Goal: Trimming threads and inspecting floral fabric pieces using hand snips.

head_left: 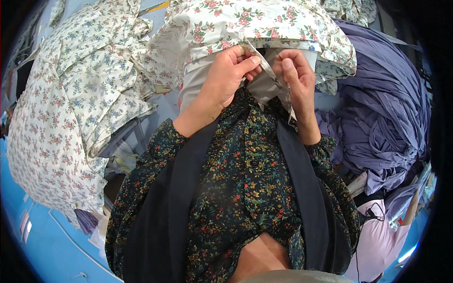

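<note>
While your left hand [231,75] is sitting near 12 o'clock, its fingers are closing down to a pinch, thumb against index, and are gripping a narrow white strip [265,65] near its upper end. The strip is lying at about 1 o'clock, slanting down toward 5 o'clock between your hands. Your right hand [297,75] is hovering between 1 and 2 o'clock, just beside the strip, its fingers curling inward with the thumb near the index; you cannot tell from this view whether they are holding anything. Dark marks are showing along the strip's lower part, too small to make out as print or pattern. At 12 o'clock, beyond your hands, white cloth with pink flowers [278,21] is spreading out. Another floral pile [71,108] is slumping between 9 and 10 o'clock, and bunched purple-grey fabric [382,104] is heaping between 2 and 3 o'clock.
</note>
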Demonstrator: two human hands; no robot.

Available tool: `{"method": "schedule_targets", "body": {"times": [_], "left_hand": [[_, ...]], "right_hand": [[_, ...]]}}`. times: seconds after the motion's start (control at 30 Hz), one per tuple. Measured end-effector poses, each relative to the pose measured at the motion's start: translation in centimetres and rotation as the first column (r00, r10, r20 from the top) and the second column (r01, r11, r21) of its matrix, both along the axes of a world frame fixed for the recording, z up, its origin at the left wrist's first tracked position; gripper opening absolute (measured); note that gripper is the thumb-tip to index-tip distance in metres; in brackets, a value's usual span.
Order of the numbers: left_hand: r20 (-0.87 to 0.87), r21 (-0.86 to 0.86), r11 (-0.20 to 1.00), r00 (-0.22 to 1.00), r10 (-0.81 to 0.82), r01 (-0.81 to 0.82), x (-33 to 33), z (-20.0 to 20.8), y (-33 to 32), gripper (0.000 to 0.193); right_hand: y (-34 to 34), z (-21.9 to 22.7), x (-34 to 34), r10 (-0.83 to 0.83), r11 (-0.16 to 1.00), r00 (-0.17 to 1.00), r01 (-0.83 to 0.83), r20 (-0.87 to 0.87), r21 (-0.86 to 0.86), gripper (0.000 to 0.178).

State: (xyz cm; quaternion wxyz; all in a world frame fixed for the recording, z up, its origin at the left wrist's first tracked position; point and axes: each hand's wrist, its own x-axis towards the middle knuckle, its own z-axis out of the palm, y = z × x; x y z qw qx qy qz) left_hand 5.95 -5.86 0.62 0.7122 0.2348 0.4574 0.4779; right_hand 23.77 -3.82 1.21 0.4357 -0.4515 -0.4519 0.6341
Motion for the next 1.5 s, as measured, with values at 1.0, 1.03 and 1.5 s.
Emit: {"method": "schedule_targets", "body": {"times": [1.0,1.03,1.5], "left_hand": [[-0.319,0.049,0.999,0.948,-0.002,0.019,-1.2,-0.8,0.4,0.024],[-0.321,0.057,0.998,0.947,0.014,0.005,-1.5,-1.0,0.5,0.025],[-0.258,0.018,0.999,0.966,-0.034,0.04,-1.6,-1.1,0.0,0.019]], "right_hand": [[-0.7,0.0,2.9,0.122,0.931,0.992,-0.107,0.022,-0.35,0.016],[-0.8,-0.2,2.8,0.116,0.934,0.993,-0.107,0.007,-0.342,0.017],[-0.9,-0.4,2.4,0.118,0.961,0.988,-0.087,0.103,-0.262,0.018]]}}
